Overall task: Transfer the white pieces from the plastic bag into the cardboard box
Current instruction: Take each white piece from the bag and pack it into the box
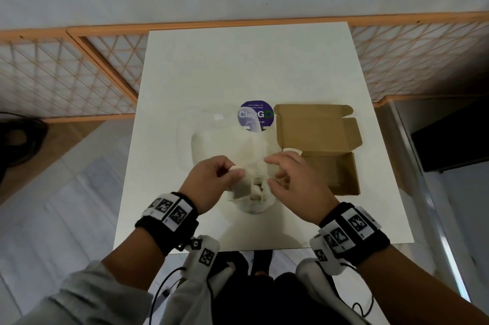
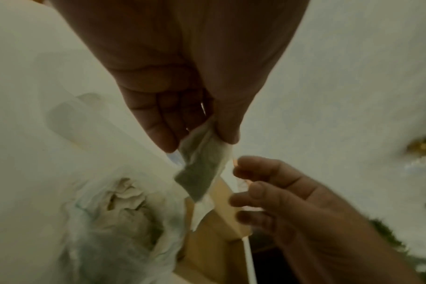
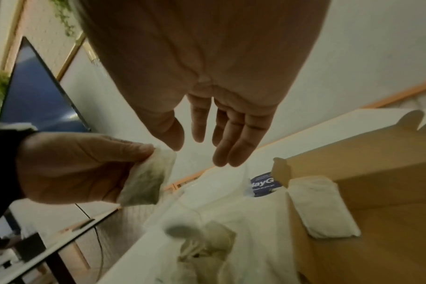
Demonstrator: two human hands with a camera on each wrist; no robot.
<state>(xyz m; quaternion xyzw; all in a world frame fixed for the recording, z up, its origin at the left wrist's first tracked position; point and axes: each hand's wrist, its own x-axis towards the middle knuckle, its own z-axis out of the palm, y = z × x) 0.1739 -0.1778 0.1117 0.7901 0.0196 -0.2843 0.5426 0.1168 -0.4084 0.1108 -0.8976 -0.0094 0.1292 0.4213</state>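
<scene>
My left hand (image 1: 234, 171) pinches a small white piece (image 1: 239, 188) between thumb and fingers, just above the mouth of the clear plastic bag (image 1: 232, 139). Seen from the left wrist, the piece (image 2: 198, 173) hangs from my fingertips. More white pieces (image 3: 204, 251) lie bunched in the bag's near end. My right hand (image 1: 272, 172) hovers beside the held piece with fingers spread and relaxed, holding nothing. The open cardboard box (image 1: 330, 171) stands right of the bag, and one white piece (image 3: 321, 207) lies inside it against the left wall.
A round purple sticker (image 1: 256, 116) sits on the white table (image 1: 238, 65) behind the bag. An orange lattice fence (image 1: 66, 73) runs behind the table. A dark screen (image 3: 37, 96) stands off to one side. The box lid flaps (image 1: 315, 123) lie open toward the far side.
</scene>
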